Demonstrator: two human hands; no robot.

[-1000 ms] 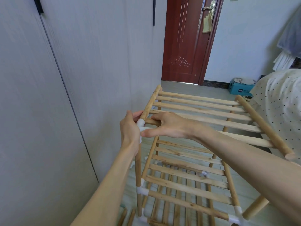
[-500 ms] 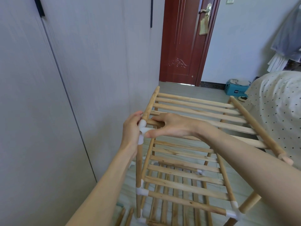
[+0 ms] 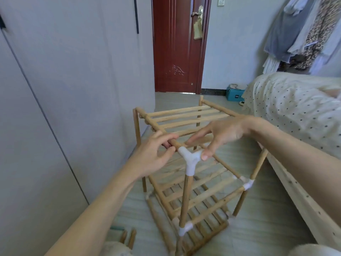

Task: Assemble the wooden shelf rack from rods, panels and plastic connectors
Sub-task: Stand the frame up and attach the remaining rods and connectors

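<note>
Two hands work at the near top corner of a wooden shelf rack (image 3: 191,163) standing on the floor between a grey wardrobe (image 3: 55,89) and a bed (image 3: 295,115).

The rack's lowest tier is blurred and partly cut by the frame edge, and the loose rods (image 3: 128,237) at bottom left show only their tips. The left hand (image 3: 153,156) is closed around the top side rail (image 3: 160,129), fingers curled over it just behind the white three-way connector (image 3: 190,159). The right hand (image 3: 221,133) is spread open over the slats, with only its thumb tip pressed on the connector's right socket; whether a rod sits in that socket cannot be made out. An upright rod (image 3: 185,198) runs from the connector down to another white joint (image 3: 185,229). A blue box (image 3: 235,94) sits by the door (image 3: 177,43); its contents are too small to tell.
</note>
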